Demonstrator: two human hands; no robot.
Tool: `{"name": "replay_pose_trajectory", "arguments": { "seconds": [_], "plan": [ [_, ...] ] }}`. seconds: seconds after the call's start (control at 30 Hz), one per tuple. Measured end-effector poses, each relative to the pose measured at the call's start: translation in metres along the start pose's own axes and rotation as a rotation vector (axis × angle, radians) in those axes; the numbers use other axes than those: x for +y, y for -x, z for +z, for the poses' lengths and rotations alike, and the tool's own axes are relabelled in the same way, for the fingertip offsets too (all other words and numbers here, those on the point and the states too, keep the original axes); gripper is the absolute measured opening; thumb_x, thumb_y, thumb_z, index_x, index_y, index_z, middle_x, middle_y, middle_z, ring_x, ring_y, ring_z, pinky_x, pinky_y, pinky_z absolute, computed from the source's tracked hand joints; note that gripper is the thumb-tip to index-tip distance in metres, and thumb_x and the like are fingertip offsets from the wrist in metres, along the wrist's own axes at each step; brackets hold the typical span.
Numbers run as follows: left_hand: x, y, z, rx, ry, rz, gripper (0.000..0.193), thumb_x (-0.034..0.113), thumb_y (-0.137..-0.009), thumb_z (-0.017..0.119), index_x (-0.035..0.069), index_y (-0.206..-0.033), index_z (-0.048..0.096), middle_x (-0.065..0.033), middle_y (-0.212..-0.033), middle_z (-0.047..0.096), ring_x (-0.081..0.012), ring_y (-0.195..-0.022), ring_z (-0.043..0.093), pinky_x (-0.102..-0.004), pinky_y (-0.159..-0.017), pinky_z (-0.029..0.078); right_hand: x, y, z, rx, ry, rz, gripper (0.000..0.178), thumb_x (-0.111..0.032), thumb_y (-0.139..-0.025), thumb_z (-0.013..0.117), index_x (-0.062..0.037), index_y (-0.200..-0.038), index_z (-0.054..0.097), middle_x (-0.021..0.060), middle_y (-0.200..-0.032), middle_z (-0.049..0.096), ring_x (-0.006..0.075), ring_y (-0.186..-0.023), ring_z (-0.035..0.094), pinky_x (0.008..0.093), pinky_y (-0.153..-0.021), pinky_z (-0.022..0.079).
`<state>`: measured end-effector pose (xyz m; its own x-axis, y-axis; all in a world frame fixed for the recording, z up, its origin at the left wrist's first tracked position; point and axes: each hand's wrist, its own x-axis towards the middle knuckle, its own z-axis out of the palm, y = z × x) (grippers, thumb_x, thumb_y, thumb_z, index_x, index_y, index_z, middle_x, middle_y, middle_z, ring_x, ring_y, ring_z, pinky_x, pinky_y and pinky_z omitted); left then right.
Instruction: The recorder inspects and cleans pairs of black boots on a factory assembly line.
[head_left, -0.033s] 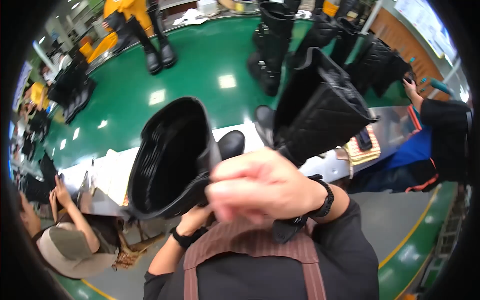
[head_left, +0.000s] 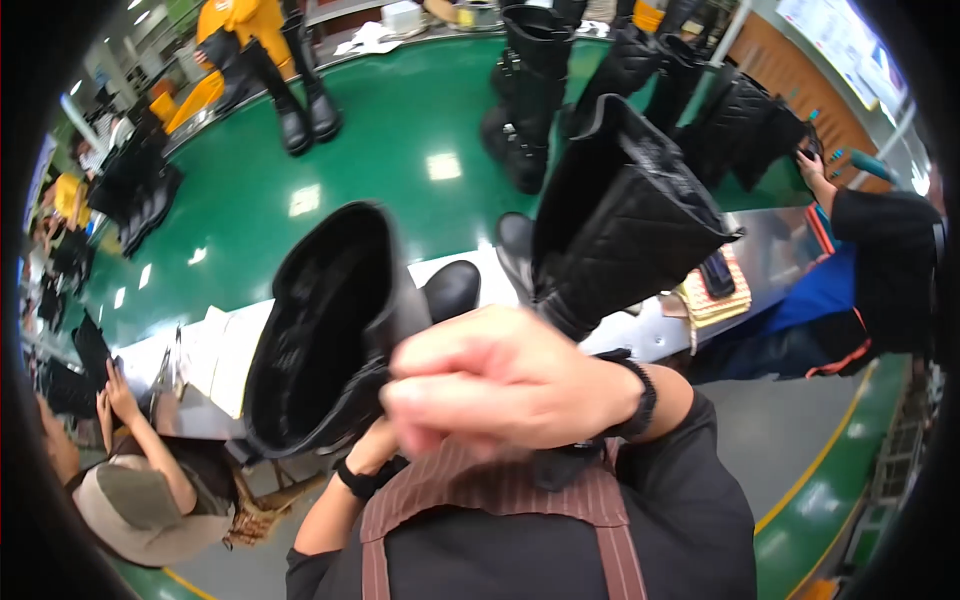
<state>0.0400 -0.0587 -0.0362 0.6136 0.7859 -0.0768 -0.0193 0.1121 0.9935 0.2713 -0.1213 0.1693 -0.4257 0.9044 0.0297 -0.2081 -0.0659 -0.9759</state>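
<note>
Your right hand [head_left: 510, 382], blurred at the fingertips, partly hides your left hand [head_left: 374, 446]. The top edge cuts off the yellow garment [head_left: 243, 18].

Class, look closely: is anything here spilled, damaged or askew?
Nothing plainly stands out: no spill, and no damage shows on the boot at the left hand. The quilted boot leans rightward, but the fisheye view may exaggerate that.
</note>
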Motion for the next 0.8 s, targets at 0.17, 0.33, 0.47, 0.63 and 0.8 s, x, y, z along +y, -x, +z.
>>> {"name": "replay_pose_trajectory", "arguments": {
  "seconds": [0.17, 0.33, 0.47, 0.63, 0.8],
  "plan": [
    [0.002, -0.014, -0.013, 0.348, -0.325, 0.164, 0.042, 0.002, -0.08, 0.08, -0.004, -0.119, 0.065, -0.0108, -0.111, 0.071, -0.0185, -0.101, 0.068, -0.0317, -0.092, 0.052, -0.021, 0.023, 0.006, 0.62, 1.442, -0.682, 0.032, -0.028, -0.082, 0.077, -0.0096, -0.107, 0.071, 0.0034, -0.099, 0.072, 0.0194, -0.079, 0.066, 0.0344, -0.073, 0.047],
    [0.006, -0.015, -0.026, 0.359, -0.214, 0.107, 0.033, 0.003, -0.079, 0.081, -0.005, -0.108, 0.069, -0.0122, -0.107, 0.072, -0.0184, -0.098, 0.069, -0.0328, -0.091, 0.053, -0.043, 0.093, -0.013, 1.238, 1.766, -0.469, 0.06, -0.012, -0.064, 0.067, -0.0037, -0.124, 0.066, 0.0093, -0.11, 0.07, 0.0258, -0.093, 0.064, 0.0367, -0.081, 0.042],
    [0.039, -0.005, -0.027, 0.257, -0.753, 0.159, 0.034, 0.018, -0.081, 0.082, -0.005, -0.103, 0.07, -0.0183, -0.095, 0.073, -0.0256, -0.084, 0.072, -0.0361, -0.08, 0.055, -0.035, 0.093, -0.033, 0.999, 1.762, -0.213, 0.067, -0.005, -0.064, 0.066, -0.0061, -0.131, 0.064, 0.0072, -0.089, 0.063, 0.0269, -0.085, 0.059, 0.0371, -0.078, 0.042],
    [0.118, 0.028, -0.004, 0.077, -1.243, -0.14, 0.038, 0.032, -0.092, 0.069, -0.003, -0.078, 0.07, -0.0169, -0.065, 0.065, -0.032, -0.058, 0.064, -0.036, -0.059, 0.05, -0.024, 0.085, -0.032, 1.004, 1.5, -0.374, 0.047, 0.009, -0.062, 0.063, -0.0122, -0.101, 0.078, 0.0061, -0.086, 0.054, 0.0213, -0.074, 0.053, 0.033, -0.063, 0.041],
    [0.14, -0.024, 0.056, 0.007, -0.576, 0.324, 0.043, 0.023, -0.091, 0.073, -0.004, -0.123, 0.06, -0.0195, -0.101, 0.069, -0.0266, -0.086, 0.07, -0.0337, -0.075, 0.055, -0.008, 0.084, -0.026, 1.036, 1.359, -0.534, 0.042, 0.014, -0.059, 0.061, -0.012, -0.087, 0.079, 0.004, -0.1, 0.053, 0.0141, -0.074, 0.048, 0.0274, -0.06, 0.037]
  ]
}}
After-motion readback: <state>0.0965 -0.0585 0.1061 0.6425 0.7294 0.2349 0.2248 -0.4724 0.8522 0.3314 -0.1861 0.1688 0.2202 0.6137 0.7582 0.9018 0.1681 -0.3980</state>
